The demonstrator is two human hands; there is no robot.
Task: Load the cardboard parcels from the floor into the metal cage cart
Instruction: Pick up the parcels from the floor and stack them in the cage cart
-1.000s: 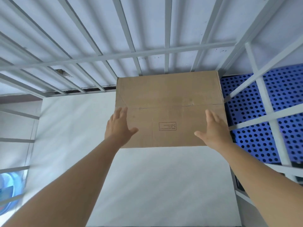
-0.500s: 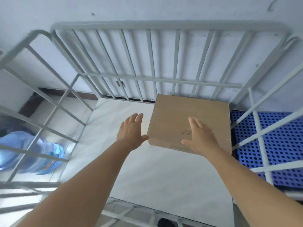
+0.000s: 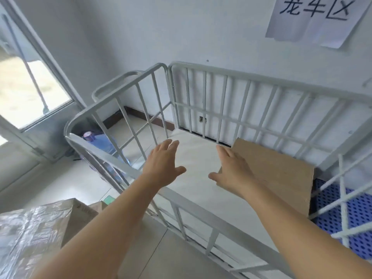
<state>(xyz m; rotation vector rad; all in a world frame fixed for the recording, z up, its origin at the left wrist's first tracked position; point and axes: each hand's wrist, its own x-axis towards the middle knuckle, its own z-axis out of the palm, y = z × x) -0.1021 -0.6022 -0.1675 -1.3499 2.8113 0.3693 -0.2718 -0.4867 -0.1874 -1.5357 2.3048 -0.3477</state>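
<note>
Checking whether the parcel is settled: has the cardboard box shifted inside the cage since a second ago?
No. The cardboard box lies in the same far right corner of the cage cart, against its back bars; only the camera pulled back.

The cage cart (image 3: 237, 81) has pale grey painted bars and a plain white floor panel (image 3: 197, 178). The parcel (image 3: 279, 174) inside it is plain brown cardboard. Beside the cart lies a blue pallet (image 3: 356, 216) patterned with rows of dark round holes. A translucent blue water bottle (image 3: 100, 141) has a purple cap. The wall sign (image 3: 316, 17) is white with black characters. Nearer parcels (image 3: 40, 224) are brown under shiny clear wrap
</note>
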